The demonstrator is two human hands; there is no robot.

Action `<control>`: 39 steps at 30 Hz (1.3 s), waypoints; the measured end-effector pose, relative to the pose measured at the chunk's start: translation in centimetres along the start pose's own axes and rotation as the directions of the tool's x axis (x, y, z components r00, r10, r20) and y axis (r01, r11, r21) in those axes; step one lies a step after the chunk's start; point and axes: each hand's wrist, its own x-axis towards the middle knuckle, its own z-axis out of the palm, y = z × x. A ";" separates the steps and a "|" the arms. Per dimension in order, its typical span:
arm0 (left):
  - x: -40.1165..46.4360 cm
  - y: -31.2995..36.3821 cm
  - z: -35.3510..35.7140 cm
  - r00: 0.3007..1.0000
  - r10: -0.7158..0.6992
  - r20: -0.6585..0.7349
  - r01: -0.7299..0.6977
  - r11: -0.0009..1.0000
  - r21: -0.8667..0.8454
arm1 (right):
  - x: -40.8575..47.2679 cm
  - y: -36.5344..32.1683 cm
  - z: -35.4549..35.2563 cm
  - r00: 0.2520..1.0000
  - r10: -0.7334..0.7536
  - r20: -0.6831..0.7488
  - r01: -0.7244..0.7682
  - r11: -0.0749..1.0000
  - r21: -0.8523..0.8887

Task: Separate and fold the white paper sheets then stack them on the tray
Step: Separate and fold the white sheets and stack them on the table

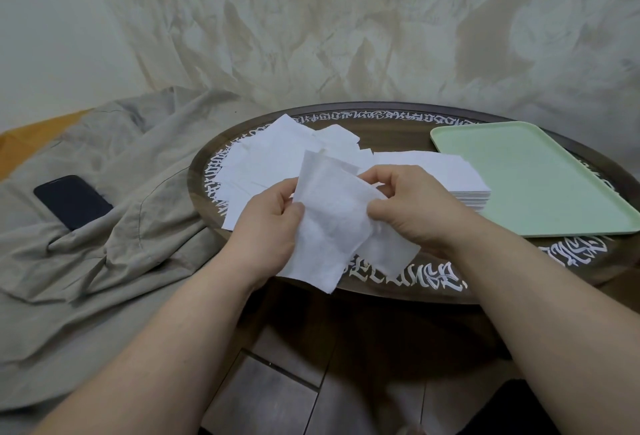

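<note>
While you hold it above the near edge of the round table, here is how things lie:
Left hand: your thumb and curled fingers pinch the white paper sheet on its left side.
Right hand: you pinch the sheet's right edge.
Loose sheets: scattered behind your hands.
Folded stack: rests on the green tray, at its left end.
Phone: on the beige cloth, left.

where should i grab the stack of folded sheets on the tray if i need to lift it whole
Judging from the picture, take the folded stack at its near edge, where the layered edges face you, coming in from the table side. The tray rim blocks the far sides. Grip across the full thickness.
</note>
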 end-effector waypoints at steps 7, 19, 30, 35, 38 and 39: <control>0.2 -0.2 -0.2 0.996 -0.040 -0.078 0.041 0.999 0.006 | 0.5 0.3 -0.3 0.984 0.024 -0.175 -0.029 0.999 -0.027; -0.3 0.6 0.5 0.999 -0.044 -0.018 0.045 0.999 0.024 | 0.7 0.3 0.3 0.981 0.010 -0.194 -0.010 1.000 0.000; 0.0 0.5 0.2 0.987 -0.050 -0.155 0.067 0.992 0.110 | 1.1 0.6 0.2 0.978 0.008 -0.207 0.000 0.999 0.038; 0.1 0.5 0.1 0.981 -0.071 -0.182 0.087 0.993 0.078 | 1.4 0.8 0.1 0.954 0.017 -0.298 0.001 0.998 0.062; 0.2 0.3 0.0 0.982 -0.094 -0.164 0.105 0.993 0.061 | 1.5 0.9 0.1 0.951 0.021 -0.308 0.001 0.998 0.070; 0.2 0.2 -0.1 0.982 -0.102 -0.161 0.112 0.992 0.059 | 1.5 0.8 0.1 0.945 0.016 -0.327 0.006 0.998 0.067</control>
